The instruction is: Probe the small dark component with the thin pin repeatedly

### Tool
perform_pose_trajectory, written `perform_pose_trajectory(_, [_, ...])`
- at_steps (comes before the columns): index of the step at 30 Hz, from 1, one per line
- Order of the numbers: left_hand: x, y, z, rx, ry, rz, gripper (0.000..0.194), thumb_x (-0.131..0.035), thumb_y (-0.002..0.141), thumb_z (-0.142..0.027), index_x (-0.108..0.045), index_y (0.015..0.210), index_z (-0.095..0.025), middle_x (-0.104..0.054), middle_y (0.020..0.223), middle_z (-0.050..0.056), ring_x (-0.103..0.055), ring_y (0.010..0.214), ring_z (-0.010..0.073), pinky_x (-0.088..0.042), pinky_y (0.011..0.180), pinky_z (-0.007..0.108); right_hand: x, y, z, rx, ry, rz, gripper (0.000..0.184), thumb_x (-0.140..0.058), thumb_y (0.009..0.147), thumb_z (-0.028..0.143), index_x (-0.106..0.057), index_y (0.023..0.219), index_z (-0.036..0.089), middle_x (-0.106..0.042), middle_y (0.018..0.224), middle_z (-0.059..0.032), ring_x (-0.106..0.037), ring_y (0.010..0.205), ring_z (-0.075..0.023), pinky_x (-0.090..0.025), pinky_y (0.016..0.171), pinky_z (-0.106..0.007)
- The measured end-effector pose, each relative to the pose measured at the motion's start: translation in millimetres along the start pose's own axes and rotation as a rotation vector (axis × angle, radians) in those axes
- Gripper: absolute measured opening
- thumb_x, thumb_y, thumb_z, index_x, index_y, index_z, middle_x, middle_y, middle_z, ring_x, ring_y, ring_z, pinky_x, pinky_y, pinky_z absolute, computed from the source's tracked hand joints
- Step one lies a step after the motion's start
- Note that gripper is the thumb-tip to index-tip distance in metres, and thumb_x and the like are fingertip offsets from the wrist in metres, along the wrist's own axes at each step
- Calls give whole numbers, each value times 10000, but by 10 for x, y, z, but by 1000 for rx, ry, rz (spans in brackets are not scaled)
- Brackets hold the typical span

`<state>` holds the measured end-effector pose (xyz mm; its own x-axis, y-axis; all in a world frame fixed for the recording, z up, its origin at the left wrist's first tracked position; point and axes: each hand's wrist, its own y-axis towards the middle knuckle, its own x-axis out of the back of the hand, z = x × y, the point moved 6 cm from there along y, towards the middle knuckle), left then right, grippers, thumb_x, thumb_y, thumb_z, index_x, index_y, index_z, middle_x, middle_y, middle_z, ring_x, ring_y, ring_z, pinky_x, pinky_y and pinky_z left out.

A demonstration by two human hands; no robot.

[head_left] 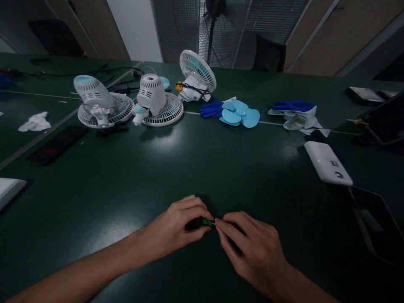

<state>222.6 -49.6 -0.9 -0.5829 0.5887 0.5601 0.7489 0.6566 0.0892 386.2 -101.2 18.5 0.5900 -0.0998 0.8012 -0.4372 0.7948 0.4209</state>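
Observation:
Low in the head view, my left hand (186,221) pinches a small green piece (207,222) between thumb and fingers; it looks like a little circuit board, though too small to be sure. Just to its right, the fingertips of my right hand (252,242) are pressed together around a thin, light-coloured tip that meets the green piece's right end. What that tip belongs to is hidden by my fingers. Both hands are close together over the dark green table (195,168).
Fan heads with white grilles (164,111) stand at the back left. Light-blue fan blades (240,112) lie beside blue gloves (211,109). More gloves (293,107) sit farther right. A white box-like device (328,163) lies at right, a dark phone-like slab (58,145) at left.

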Motion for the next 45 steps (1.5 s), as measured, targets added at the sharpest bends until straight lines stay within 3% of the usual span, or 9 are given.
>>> perform_pose_trajectory(6, [-8, 13, 1, -2, 17, 1, 186, -653, 986, -244, -674, 1165, -201, -678, 1077, 54, -617, 1021, 186, -489, 894, 325, 48, -40, 159, 130, 0, -19, 208, -628, 980, 127, -704, 1169, 170, -733, 971, -41, -663, 738, -155, -507, 647, -305])
perform_pose_trajectory(21, [11, -18, -60, -17, 125, 57, 324, -588, 1015, -201, -637, 1328, -269, -640, 1138, 64, -599, 1078, 195, -511, 914, 328, 65, -77, -113, -34, 83, -37, 186, -595, 987, 123, -738, 1081, 199, -733, 949, -40, -708, 780, -151, -563, 667, -270])
perform_pose_trajectory(25, [112, -45, -5, -2, 141, 76, 284, -593, 1019, -222, -645, 1296, -254, -653, 1149, 64, -606, 1084, 193, -511, 950, 339, 64, -73, -134, -60, 96, -23, 198, -590, 993, 135, -747, 1090, 208, -734, 956, -42, -714, 785, -153, -570, 662, -272])
perform_pose_trajectory(29, [466, -144, 220, 72, 243, 8, 266, -563, 1036, -271, -681, 1275, -274, -649, 1184, 66, -617, 1106, 195, -520, 973, 342, 66, -71, -137, -73, 108, -29, 190, -594, 1001, 156, -752, 1089, 215, -736, 949, -38, -717, 776, -151, -556, 647, -271])
perform_pose_trajectory(35, [1452, -545, 783, 329, 429, -277, 338, -617, 987, -454, -721, 1237, -251, -665, 1235, 65, -648, 1054, 219, -534, 905, 317, 70, -70, -126, -62, 111, -44, 186, -599, 997, 152, -755, 1083, 206, -731, 939, -38, -714, 759, -144, -547, 635, -264])
perform_pose_trajectory(39, [2009, -945, 1076, 491, 526, -392, 454, -601, 988, -482, -662, 1336, -196, -642, 1279, 70, -628, 1033, 215, -494, 846, 272, 71, -67, -125, -63, 102, -49, 180, -605, 997, 155, -756, 1080, 207, -732, 938, -37, -715, 764, -144, -547, 636, -260])
perform_pose_trajectory(42, [2236, -1166, 1208, 586, 564, -457, 548, -575, 978, -543, -625, 1384, -178, -650, 1230, 65, -617, 959, 200, -480, 809, 256, 71, -60, -122, -61, 104, -43, 183, -606, 995, 153, -756, 1087, 205, -733, 945, -37, -717, 767, -142, -553, 643, -257])
perform_pose_trajectory(45, [2293, -1243, 1259, 636, 595, -465, 571, -564, 971, -568, -614, 1399, -194, -654, 1151, 42, -605, 925, 189, -468, 796, 246, 73, -52, -117, -52, 97, -39, 186, -601, 994, 155, -757, 1082, 205, -732, 938, -34, -718, 757, -142, -548, 628, -257])
